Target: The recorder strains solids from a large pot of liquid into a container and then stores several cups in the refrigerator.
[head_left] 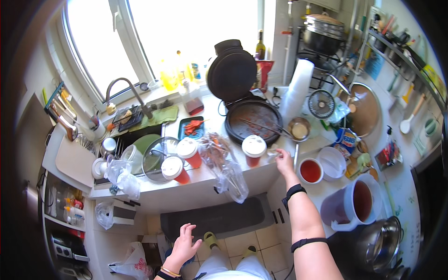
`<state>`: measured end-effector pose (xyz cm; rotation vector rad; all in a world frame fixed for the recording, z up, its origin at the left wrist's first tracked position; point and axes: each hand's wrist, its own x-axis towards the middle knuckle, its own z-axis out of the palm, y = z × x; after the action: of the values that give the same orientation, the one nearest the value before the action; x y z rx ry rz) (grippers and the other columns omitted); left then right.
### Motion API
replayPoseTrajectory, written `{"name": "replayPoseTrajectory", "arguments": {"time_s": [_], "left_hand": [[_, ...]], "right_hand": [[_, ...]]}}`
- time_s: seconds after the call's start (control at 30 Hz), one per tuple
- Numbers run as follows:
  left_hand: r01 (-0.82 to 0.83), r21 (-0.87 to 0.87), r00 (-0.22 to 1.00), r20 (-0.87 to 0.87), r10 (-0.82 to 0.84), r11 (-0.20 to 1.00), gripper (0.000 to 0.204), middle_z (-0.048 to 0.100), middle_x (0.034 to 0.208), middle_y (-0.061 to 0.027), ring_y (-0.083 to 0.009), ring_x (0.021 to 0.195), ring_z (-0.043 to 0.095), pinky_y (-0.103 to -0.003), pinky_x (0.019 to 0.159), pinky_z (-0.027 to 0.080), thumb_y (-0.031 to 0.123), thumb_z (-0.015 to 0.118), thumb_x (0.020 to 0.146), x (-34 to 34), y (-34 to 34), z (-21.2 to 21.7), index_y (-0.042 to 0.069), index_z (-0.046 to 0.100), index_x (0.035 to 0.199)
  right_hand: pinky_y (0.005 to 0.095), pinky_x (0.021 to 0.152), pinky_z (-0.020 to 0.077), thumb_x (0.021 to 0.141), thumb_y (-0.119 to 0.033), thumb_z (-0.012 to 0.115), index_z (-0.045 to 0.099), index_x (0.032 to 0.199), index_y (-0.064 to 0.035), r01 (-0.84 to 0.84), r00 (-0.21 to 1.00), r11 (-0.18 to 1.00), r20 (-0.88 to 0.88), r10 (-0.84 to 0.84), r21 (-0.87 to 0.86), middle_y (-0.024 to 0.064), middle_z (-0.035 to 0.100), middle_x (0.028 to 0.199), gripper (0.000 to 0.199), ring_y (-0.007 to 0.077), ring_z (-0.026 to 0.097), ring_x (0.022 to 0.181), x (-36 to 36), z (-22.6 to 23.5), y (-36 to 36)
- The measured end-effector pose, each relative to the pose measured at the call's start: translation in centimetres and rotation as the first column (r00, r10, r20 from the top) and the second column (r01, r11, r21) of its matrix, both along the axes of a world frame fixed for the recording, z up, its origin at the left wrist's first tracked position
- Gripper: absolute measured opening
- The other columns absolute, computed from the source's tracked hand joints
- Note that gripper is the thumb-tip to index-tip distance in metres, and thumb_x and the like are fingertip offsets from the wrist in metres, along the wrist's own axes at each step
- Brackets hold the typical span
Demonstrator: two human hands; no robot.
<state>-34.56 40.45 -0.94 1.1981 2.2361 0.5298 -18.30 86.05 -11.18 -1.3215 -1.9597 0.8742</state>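
My right hand (283,162) reaches to the counter's front edge, just right of a red cup with a white lid (254,146). Its fingers are curled together by a small pale scrap (272,156); what they hold, if anything, is too small to make out. Over the floor in front of me, my left hand (185,243) hangs with fingers apart, holding nothing. Two more lidded red cups (187,150) stand further left. Between the cups lies a clear plastic bag of skewers (223,161). Behind, a round black electric griddle (252,122) stands with its lid raised, tongs lying across it.
To the right stand a bowl of red liquid (311,171), a large pitcher of dark liquid (343,200), a small fan (321,104) and tall stacked cups (300,84). Left are a sink with a faucet (128,81), a glass lid (158,156) and a skewer tray (186,135).
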Motion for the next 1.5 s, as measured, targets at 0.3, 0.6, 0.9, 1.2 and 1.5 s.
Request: {"name": "replayPoseTrajectory", "arguments": {"time_s": [0.3, 0.6, 0.9, 1.2, 1.5], "left_hand": [[-0.087, -0.091, 0.995, 0.038, 0.091, 0.992, 0.055, 0.036, 0.131, -0.0192, -0.0327, 0.09, 0.063, -0.041, 0.078, 0.052, 0.022, 0.065, 0.081, -2.3, -3.8, -2.2, 0.003, 0.039, 0.126], [-0.019, -0.057, 1.0, -0.014, 0.018, 0.998, 0.055, 0.036, 0.132, -0.0224, -0.0337, 0.086, 0.062, -0.041, 0.081, 0.051, 0.023, 0.063, 0.082, -4.4, -3.0, -2.1, 0.0, 0.04, 0.127], [0.005, -0.086, 1.0, 0.014, -0.004, 0.996, 0.054, 0.035, 0.133, -0.0186, -0.0294, 0.095, 0.063, -0.038, 0.084, 0.051, 0.022, 0.063, 0.084, -4.3, -2.8, -2.1, 0.002, 0.039, 0.128], [-0.068, 0.054, 0.998, 0.006, 0.067, 0.996, 0.054, 0.038, 0.13, -0.0192, -0.0337, 0.088, 0.062, -0.042, 0.081, 0.051, 0.021, 0.064, 0.081, -1.7, -2.1, -0.6, 0.005, 0.04, 0.126], [-0.214, 0.027, 0.976, 0.056, 0.213, 0.976, 0.054, 0.034, 0.133, -0.0171, -0.0309, 0.092, 0.062, -0.04, 0.082, 0.051, 0.019, 0.064, 0.082, 4.1, -7.8, -0.6, 0.005, 0.037, 0.127]], "right_hand": [[0.0403, 0.073, 0.0482, 0.074, -0.01, 0.066, 0.062, 0.085, -0.0015, 0.03, 0.995, 0.978, 0.089, -0.05, 0.208, 0.0173, 0.058, 0.095, 0.015, 0.0342, 0.058, 0.082, -1.9, -4.7, 3.3], [0.0444, 0.07, 0.0469, 0.077, -0.009, 0.063, 0.062, 0.078, -0.0032, 0.159, 0.973, 0.956, 0.124, -0.194, 0.246, 0.0167, 0.064, 0.08, 0.006, 0.036, 0.059, 0.079, -1.7, -2.8, 1.7], [0.0368, 0.091, 0.0422, 0.08, -0.003, 0.058, 0.064, 0.099, -0.0047, 0.095, 0.995, 0.927, -0.066, -0.076, 0.364, 0.0124, 0.058, 0.104, 0.02, 0.0307, 0.054, 0.102, 0.7, 0.9, -3.2], [0.0225, 0.04, 0.0317, 0.099, -0.023, 0.046, 0.064, 0.1, -0.0022, 0.113, 0.892, 0.969, -0.408, -0.197, -0.22, -0.0005, 0.053, 0.056, 0.028, 0.0049, 0.042, 0.042, 3.9, 1.8, -11.9], [0.0252, 0.051, 0.0375, 0.088, -0.026, 0.062, 0.067, 0.08, -0.0031, -0.015, 0.973, 0.974, -0.226, -0.038, -0.227, -0.0014, 0.051, 0.055, 0.024, 0.0052, 0.044, 0.053, 8.2, -4.5, -21.1]]}}
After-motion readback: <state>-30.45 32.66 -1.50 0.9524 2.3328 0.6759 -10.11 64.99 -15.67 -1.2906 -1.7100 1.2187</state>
